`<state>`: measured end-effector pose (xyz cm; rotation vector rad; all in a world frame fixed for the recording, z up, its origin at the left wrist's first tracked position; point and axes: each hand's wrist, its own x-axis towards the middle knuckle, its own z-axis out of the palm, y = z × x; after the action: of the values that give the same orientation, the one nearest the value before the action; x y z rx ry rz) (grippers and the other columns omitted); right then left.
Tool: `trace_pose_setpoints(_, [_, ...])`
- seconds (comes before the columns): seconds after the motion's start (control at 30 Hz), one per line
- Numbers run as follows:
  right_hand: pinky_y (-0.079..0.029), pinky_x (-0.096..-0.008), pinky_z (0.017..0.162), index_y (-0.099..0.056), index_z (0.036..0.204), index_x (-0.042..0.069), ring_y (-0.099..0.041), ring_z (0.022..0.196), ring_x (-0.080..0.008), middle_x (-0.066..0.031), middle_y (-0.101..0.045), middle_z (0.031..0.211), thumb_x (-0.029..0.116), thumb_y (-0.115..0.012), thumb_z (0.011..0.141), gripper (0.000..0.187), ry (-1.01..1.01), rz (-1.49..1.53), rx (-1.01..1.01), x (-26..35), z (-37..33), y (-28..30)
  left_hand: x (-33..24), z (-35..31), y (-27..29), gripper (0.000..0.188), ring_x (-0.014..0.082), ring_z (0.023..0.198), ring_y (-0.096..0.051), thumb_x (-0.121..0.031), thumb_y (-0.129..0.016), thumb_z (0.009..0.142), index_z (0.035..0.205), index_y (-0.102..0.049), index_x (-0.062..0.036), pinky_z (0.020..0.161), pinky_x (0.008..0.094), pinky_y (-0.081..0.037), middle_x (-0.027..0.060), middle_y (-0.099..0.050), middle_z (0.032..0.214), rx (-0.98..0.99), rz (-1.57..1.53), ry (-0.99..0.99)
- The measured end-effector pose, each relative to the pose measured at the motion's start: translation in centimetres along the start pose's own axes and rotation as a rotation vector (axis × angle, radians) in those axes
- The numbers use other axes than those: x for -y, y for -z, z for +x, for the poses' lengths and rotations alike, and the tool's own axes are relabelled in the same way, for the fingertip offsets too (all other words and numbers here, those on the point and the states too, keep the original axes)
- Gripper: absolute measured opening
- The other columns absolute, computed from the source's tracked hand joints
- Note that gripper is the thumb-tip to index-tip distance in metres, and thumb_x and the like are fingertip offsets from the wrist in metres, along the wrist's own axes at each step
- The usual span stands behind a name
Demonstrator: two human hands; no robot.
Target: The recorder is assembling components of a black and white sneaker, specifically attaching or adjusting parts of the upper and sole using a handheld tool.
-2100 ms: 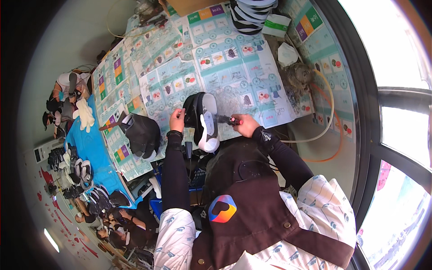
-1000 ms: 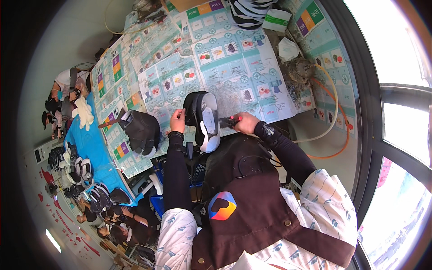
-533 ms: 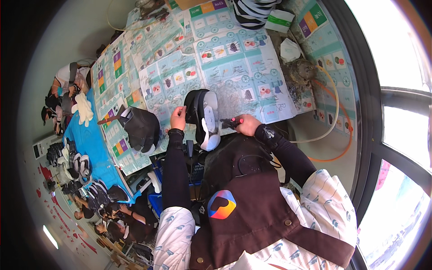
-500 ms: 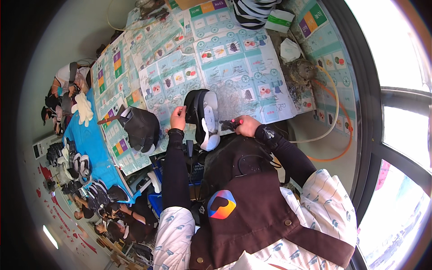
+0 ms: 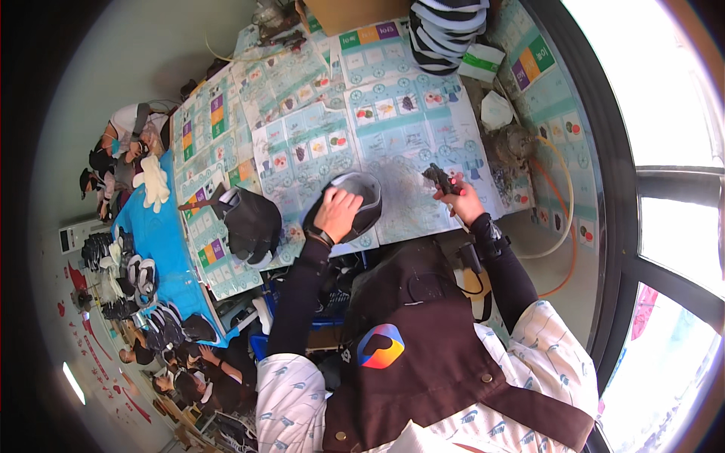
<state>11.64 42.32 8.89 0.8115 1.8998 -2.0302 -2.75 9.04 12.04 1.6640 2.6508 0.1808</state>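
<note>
My left hand [image 5: 340, 214] is closed over the near edge of a black shoe upper [image 5: 368, 209] with a grey lining, which rests near the table's front edge. Its fingers are curled, and part of the upper is hidden under them. To the right, my right hand [image 5: 464, 200] grips a small black spray gun [image 5: 438, 178] with red parts, held above the table and pointing away to the left, apart from the upper. Another dark upper [image 5: 253, 223] stands on the table left of my left hand.
Printed sheets cover the table [image 5: 302, 121]. A stack of black-and-white shoe pieces [image 5: 445, 36] stands at the back right beside a white-and-green box [image 5: 482, 62]. A pale hose [image 5: 571, 177] curves at right. White gloves [image 5: 152, 183] lie on a blue sheet [image 5: 155, 234]. Other people sit at left.
The upper has turned and shifted onto the table, its opening now facing up. My left hand has moved onto it. My right hand has lifted the spray gun away to the right.
</note>
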Motion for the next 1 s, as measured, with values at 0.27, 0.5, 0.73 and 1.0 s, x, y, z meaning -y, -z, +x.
trace_pose_setpoints(0.27, [-0.052,-0.0309,0.054,-0.068,0.105,0.005,-0.064,0.065,-0.0142,-0.002,-0.074,0.092,0.015,-0.068,0.081,0.026,-0.003,-0.077,0.032,0.0,-0.8,-0.7,-1.1,-3.5,-3.7,0.028,0.0433,0.098,-0.064,-0.026,-0.059,0.098,0.112,-0.064,-0.002,0.083,0.0536,-0.05,0.0255,-0.067,0.104,-0.447,0.179,1.136])
trace_pose_setpoints(0.5, [-0.052,-0.0308,0.055,-0.068,0.105,0.006,-0.064,0.067,-0.0136,-0.0025,-0.074,0.091,0.014,-0.069,0.081,0.026,0.03,-0.047,0.06,0.3,-1.6,0.7,0.3,-2.5,8.2,0.018,0.0301,0.099,-0.061,-0.012,-0.057,0.09,0.102,-0.068,-0.0058,0.087,0.0421,-0.05,0.0131,-0.066,0.109,-0.155,0.257,0.642])
trace_pose_setpoints(0.73, [-0.054,-0.0379,0.066,-0.068,0.102,0.006,-0.069,0.072,-0.0225,-0.0071,-0.075,0.088,0.011,-0.066,0.079,0.023,0.121,-0.269,0.099,1.6,-2.3,-0.6,-0.6,7.0,-4.1,0.024,0.0404,0.097,-0.065,-0.023,-0.066,0.094,0.104,-0.066,-0.0009,0.084,0.0487,-0.052,0.0204,-0.07,0.099,-0.09,-0.408,0.446])
trace_pose_setpoints(1.0, [-0.05,-0.0525,0.076,-0.063,0.098,0.005,-0.063,0.087,-0.0465,-0.0233,-0.066,0.084,0.014,-0.062,0.077,0.023,0.309,-0.511,0.017,0.4,-3.8,-0.5,-2.2,11.4,-6.2,0.03,0.045,0.092,-0.066,-0.029,-0.062,0.097,0.099,-0.067,0.0002,0.08,0.051,-0.052,0.0253,-0.069,0.093,0.02,-0.553,0.531])
